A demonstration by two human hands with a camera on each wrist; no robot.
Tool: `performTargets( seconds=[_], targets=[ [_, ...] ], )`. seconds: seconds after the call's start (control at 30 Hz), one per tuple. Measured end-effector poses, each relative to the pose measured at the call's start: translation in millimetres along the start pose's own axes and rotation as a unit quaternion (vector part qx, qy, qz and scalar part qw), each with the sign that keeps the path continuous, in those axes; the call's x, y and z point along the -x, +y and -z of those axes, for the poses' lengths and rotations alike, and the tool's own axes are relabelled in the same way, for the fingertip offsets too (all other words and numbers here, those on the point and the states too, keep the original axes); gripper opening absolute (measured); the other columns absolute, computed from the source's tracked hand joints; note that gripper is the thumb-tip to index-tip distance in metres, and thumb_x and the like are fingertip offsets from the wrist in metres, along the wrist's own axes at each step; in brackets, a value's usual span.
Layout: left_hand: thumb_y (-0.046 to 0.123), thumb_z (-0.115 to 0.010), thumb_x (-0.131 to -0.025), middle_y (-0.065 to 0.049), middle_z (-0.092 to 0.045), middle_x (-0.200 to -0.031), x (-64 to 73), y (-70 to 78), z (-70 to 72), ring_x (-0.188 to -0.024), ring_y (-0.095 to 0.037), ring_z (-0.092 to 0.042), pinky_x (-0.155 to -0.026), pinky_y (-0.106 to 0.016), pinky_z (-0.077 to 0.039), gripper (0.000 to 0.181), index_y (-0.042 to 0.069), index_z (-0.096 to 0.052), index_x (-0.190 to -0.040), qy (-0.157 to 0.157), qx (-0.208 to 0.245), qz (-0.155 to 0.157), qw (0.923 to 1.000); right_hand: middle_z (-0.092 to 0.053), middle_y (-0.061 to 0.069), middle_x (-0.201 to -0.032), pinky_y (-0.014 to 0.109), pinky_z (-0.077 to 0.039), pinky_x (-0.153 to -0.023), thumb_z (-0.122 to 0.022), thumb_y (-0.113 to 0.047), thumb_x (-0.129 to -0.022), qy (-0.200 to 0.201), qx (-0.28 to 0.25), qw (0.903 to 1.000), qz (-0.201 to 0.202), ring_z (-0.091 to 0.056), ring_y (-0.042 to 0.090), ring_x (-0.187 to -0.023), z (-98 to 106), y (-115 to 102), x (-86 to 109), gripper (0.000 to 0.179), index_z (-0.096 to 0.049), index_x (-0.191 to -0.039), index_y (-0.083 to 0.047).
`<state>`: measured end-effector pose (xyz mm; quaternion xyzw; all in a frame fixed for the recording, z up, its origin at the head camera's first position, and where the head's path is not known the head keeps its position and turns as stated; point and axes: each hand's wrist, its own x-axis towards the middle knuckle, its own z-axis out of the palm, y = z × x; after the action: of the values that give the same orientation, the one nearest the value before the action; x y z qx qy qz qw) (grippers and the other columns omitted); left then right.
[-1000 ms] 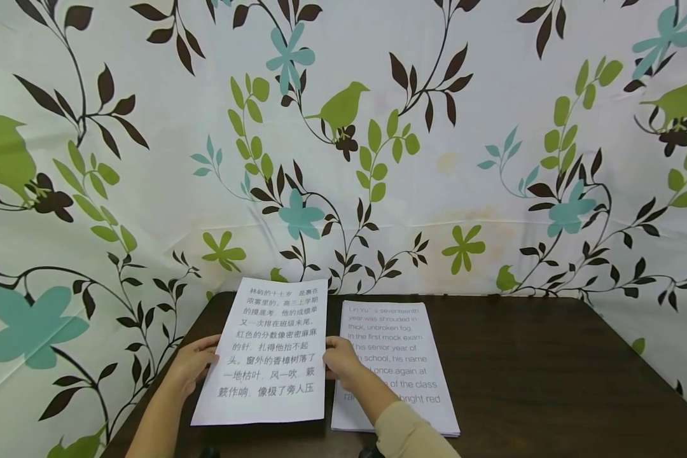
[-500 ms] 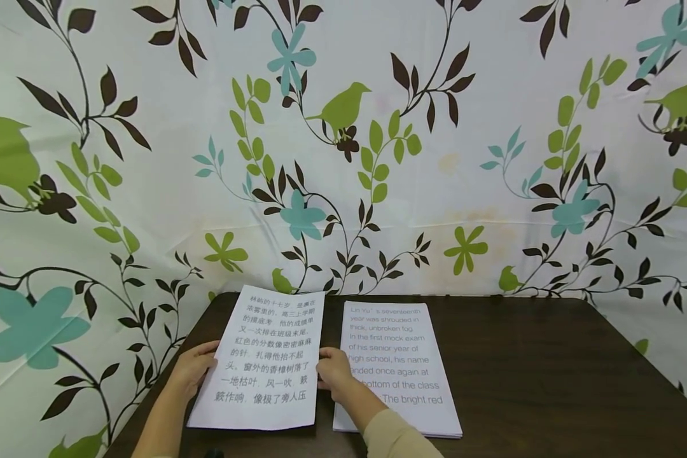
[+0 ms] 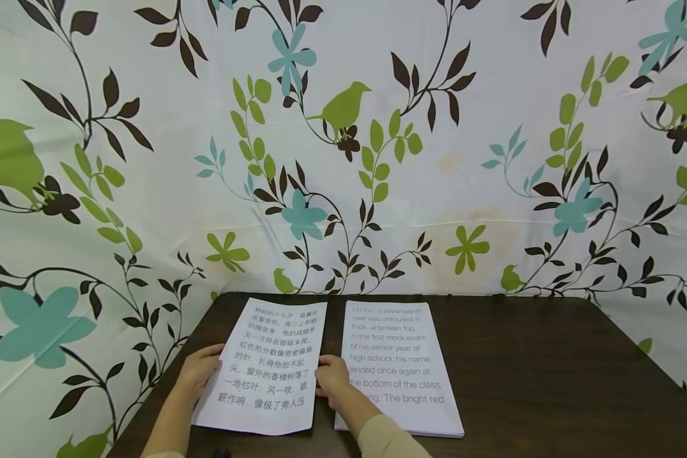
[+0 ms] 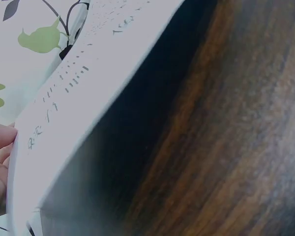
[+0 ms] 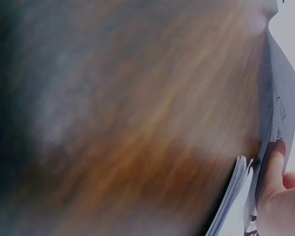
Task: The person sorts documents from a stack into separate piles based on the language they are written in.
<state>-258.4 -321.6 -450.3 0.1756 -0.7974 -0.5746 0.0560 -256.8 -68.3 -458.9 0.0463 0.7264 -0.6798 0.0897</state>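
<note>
A white sheet of paper printed with Chinese characters lies between my two hands on the left of the table. My left hand grips its left edge, and the fingers show at that edge in the left wrist view. On the opposite side, my right hand pinches the right edge, thumb on top in the right wrist view. The sheet is slightly bowed, and in the left wrist view its near edge stands above the tabletop. Just right of it is a paper stack with English text, partly covered by my right hand and forearm.
The dark brown wooden table extends to the right of the stack. Behind it hangs a white cloth patterned with birds, leaves and flowers. The stack's several layered edges show in the right wrist view.
The Chinese-text sheet has come down toward the table, its far edge dropping below the table's back edge. Both hands moved with it, still gripping; more of the English text is uncovered.
</note>
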Motion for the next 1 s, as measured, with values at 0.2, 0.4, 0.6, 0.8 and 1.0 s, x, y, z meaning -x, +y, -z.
performTargets(
  seconds=[0.2, 0.4, 0.6, 0.8, 1.0],
  targets=[
    [0.000, -0.040, -0.083, -0.031, -0.046, -0.108, 3.9, 0.2, -0.7, -0.081, -0.029, -0.051, -0.058, -0.023, -0.041, 0.042, -0.014, -0.035, -0.122, -0.010, -0.002, 0.010, 0.9999, -0.054, 0.011, -0.081, 0.031, -0.049, -0.051, -0.043, 0.008, -0.075, -0.005, -0.008, 0.9999, 0.003, -0.055, 0.018, -0.063, 4, 1, 0.3, 0.037, -0.049, -0.111, 0.011],
    [0.008, -0.044, -0.085, -0.035, -0.025, -0.125, 5.3, 0.8, -1.3, -0.112, -0.046, -0.029, -0.091, -0.052, -0.026, 0.050, -0.015, -0.026, -0.126, -0.032, 0.022, 0.023, 0.9990, -0.055, 0.011, -0.079, 0.032, -0.050, -0.052, -0.046, 0.006, -0.076, -0.015, -0.011, 0.9998, 0.002, -0.058, 0.019, -0.063, 8, -5, 2.5, 0.034, -0.047, -0.110, 0.013],
    [0.015, -0.042, -0.087, -0.034, -0.021, -0.128, 8.4, 3.9, -2.7, -0.116, -0.048, -0.021, -0.091, -0.055, -0.024, 0.053, -0.014, -0.024, -0.127, -0.044, 0.006, 0.028, 0.9986, -0.056, 0.013, -0.079, 0.033, -0.050, -0.053, -0.049, 0.004, -0.077, -0.019, 0.003, 0.9998, -0.008, -0.059, 0.022, -0.066, 14, -10, 4.0, 0.036, -0.044, -0.111, 0.015],
    [0.019, -0.040, -0.088, -0.034, -0.020, -0.129, 8.6, 7.1, -5.2, -0.116, -0.048, -0.019, -0.093, -0.054, -0.021, 0.054, -0.015, -0.024, -0.127, -0.051, -0.005, 0.022, 0.9984, -0.053, 0.012, -0.080, 0.033, -0.050, -0.054, -0.050, 0.001, -0.077, -0.027, 0.031, 0.9991, -0.007, -0.058, 0.021, -0.065, 17, -12, 4.7, 0.037, -0.044, -0.111, 0.015],
    [0.022, -0.039, -0.089, -0.035, -0.021, -0.128, 5.5, 4.8, -8.2, -0.116, -0.048, -0.020, -0.092, -0.055, -0.021, 0.056, -0.015, -0.022, -0.127, -0.057, -0.007, 0.014, 0.9982, -0.052, 0.012, -0.079, 0.031, -0.050, -0.054, -0.052, -0.001, -0.077, -0.029, 0.072, 0.9969, -0.010, -0.057, 0.022, -0.066, 20, -15, 2.3, 0.038, -0.044, -0.111, 0.014]
  ],
)
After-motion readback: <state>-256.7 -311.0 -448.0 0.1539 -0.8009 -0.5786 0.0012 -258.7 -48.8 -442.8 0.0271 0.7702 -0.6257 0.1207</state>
